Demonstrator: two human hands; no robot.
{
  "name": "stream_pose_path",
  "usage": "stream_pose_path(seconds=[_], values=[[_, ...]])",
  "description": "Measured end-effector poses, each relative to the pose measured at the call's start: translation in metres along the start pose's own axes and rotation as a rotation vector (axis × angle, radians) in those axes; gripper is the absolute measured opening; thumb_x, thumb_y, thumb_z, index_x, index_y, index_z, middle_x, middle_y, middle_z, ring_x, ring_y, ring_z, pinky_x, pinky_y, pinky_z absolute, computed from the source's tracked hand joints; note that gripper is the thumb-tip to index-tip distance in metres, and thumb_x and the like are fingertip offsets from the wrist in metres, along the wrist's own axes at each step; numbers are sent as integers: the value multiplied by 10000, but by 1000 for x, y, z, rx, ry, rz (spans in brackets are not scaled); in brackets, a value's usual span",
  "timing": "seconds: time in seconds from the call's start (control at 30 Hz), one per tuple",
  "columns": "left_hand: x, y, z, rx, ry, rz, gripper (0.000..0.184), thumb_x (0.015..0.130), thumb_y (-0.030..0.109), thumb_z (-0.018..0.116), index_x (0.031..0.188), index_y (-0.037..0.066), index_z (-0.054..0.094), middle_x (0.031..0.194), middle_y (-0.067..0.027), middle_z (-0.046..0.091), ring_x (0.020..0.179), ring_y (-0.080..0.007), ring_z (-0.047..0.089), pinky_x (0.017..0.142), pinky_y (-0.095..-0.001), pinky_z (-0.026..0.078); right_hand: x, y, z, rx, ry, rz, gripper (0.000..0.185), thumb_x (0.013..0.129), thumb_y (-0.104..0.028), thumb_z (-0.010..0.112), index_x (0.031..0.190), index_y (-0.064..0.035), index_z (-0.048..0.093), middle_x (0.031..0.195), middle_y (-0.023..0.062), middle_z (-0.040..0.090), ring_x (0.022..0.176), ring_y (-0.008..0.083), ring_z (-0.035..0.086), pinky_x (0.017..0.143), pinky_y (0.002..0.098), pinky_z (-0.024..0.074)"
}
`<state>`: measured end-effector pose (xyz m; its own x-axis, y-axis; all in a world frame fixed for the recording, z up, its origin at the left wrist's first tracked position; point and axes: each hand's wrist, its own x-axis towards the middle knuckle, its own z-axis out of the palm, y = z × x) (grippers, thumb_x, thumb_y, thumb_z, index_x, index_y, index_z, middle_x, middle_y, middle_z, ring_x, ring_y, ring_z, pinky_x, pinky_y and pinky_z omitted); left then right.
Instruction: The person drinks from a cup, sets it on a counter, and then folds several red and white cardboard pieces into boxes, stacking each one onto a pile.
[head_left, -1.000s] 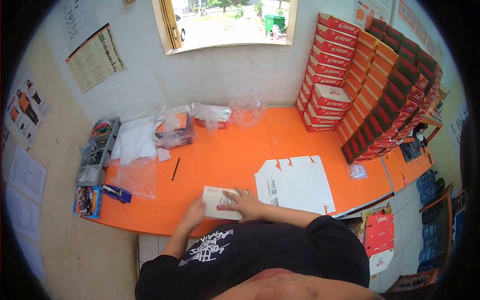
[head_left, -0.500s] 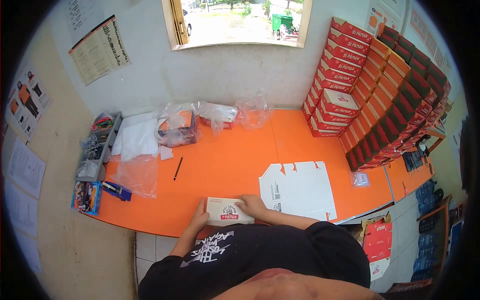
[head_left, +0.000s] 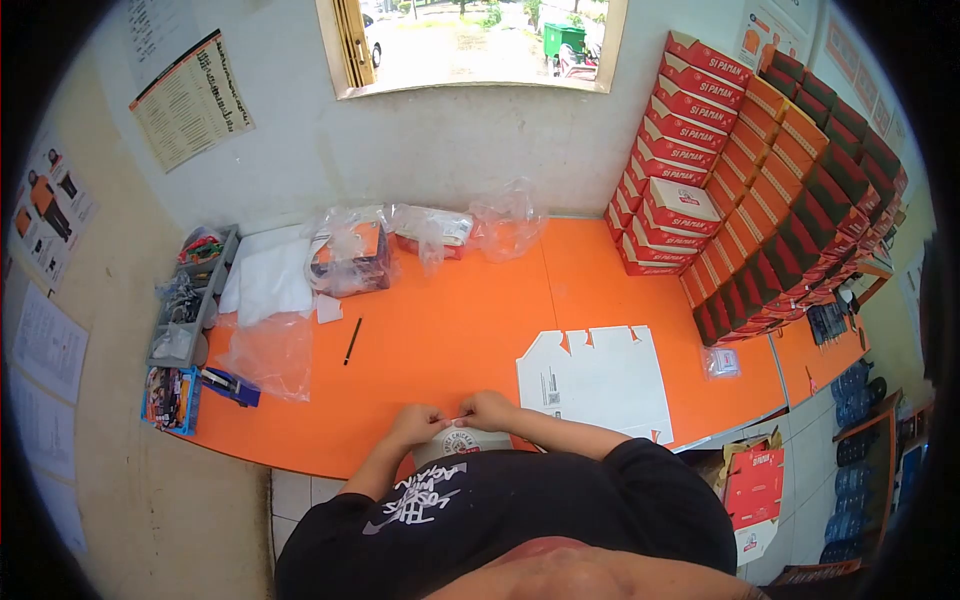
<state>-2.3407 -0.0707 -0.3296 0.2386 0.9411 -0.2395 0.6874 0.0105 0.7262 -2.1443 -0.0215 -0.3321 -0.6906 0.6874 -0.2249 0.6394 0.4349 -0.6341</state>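
A cardboard chicken box [head_left: 470, 440] with a round printed logo lies at the table's near edge, against the front of my black shirt. Its near part is hidden by my body, and red shows at its sides. My left hand [head_left: 420, 425] pinches the box's far edge with closed fingers. Right beside it, my right hand [head_left: 487, 411] is closed on the same edge, the fingertips of both hands nearly meeting. To the right, a flat unfolded white box blank [head_left: 600, 385] with notched edges lies on the orange table [head_left: 430, 330].
Stacked red boxes [head_left: 690, 130] rise at the back right, with orange and dark box stacks alongside. Plastic-wrapped packs [head_left: 350, 255] sit by the wall. A dark pencil [head_left: 353, 341], tape dispenser [head_left: 232, 387] and grey organiser [head_left: 195, 295] are at the left.
Both hands have moved from the box's sides to the middle of its far edge. The printed top now tilts toward my body and shows less.
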Motion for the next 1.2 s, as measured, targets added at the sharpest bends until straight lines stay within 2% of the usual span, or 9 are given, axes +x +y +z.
stream_pose_path(seconds=[0.43, 0.7, 0.77, 0.83, 0.87, 0.93, 1.03, 1.17, 1.2], values=[[-31, -39, 17, -420, 87, -122, 276, 783, 289, 658, 804, 14, 648, 706, -51, 635, 605, -110, 554, 569, -266, 445, -28, 27, 2, 400, 172, 208, 324, 756, -336, 700, 842, -29, 646, 708, 81, 629, 675, 156, 588, 622, 300, 462], [-61, -99, 44, -770, 210, -130, 368, 807, 299, 640, 999, -13, 602, 801, -64, 640, 724, -115, 578, 645, -253, 451, -68, 28, 0, 485, 73, 139, 606, 791, -287, 666, 1282, -39, 412, 1134, 150, 577, 1060, 234, 551, 897, 300, 413], [-74, -83, 28, -679, 141, -174, 448, 806, 367, 617, 1079, 13, 579, 956, -126, 623, 865, -185, 578, 773, -306, 443, -75, 24, -7, 509, -62, 72, 733, 809, -250, 640, 1377, -39, 228, 1205, 192, 520, 1099, 264, 524, 916, 308, 400], [-73, -95, 23, -35, 138, 24, 587, 769, 461, 608, 1194, 65, 518, 1217, -205, 489, 1118, -304, 470, 934, -406, 362, -77, 30, 0, 431, -144, 32, 888, 799, -242, 643, 1408, -30, 33, 1292, 235, 424, 1152, 293, 475, 950, 322, 367], [-73, -94, 20, -33, 142, 30, 587, 769, 461, 608, 1194, 65, 518, 1217, -205, 489, 1118, -304, 470, 934, -406, 362, -76, 30, -5, 444, -228, 27, 1021, 775, -268, 667, 1390, -24, -111, 1343, 255, 346, 1194, 305, 428, 981, 331, 330], [-78, -94, 16, 194, -22, -134, 745, 716, 536, 608, 1309, 132, 407, 1394, -228, 260, 1282, -393, 250, 1037, -467, 226, -77, 28, -7, 464, -246, 40, 1044, 753, -294, 681, 1393, -31, -101, 1332, 275, 347, 1198, 325, 421, 978, 341, 336], [-74, -101, 13, 239, -140, -140, 857, 688, 552, 626, 1369, 149, 297, 1435, -215, 177, 1315, -400, 183, 1058, -465, 194, -74, 27, -9, 484, -288, 36, 1088, 723, -330, 702, 1394, -42, -105, 1322, 298, 344, 1198, 347, 417, 970, 353, 350], [-70, -102, 17, 311, -206, -229, 918, 687, 546, 629, 1398, 137, 219, 1447, -221, 122, 1324, -413, 139, 1070, -462, 167, -62, 41, 0, 414, -343, 83, 1118, 698, -355, 724, 1398, -54, -94, 1337, 267, 341, 1174, 338, 436, 955, 362, 366], [-74, -102, 21, 358, -110, -178, 861, 699, 486, 653, 1368, 113, 260, 1400, -223, 225, 1286, -386, 238, 1044, -453, 227, -64, 41, 1, 413, -342, 82, 1118, 698, -355, 724, 1398, -54, -94, 1337, 267, 341, 1174, 338, 436, 955, 362, 366]])
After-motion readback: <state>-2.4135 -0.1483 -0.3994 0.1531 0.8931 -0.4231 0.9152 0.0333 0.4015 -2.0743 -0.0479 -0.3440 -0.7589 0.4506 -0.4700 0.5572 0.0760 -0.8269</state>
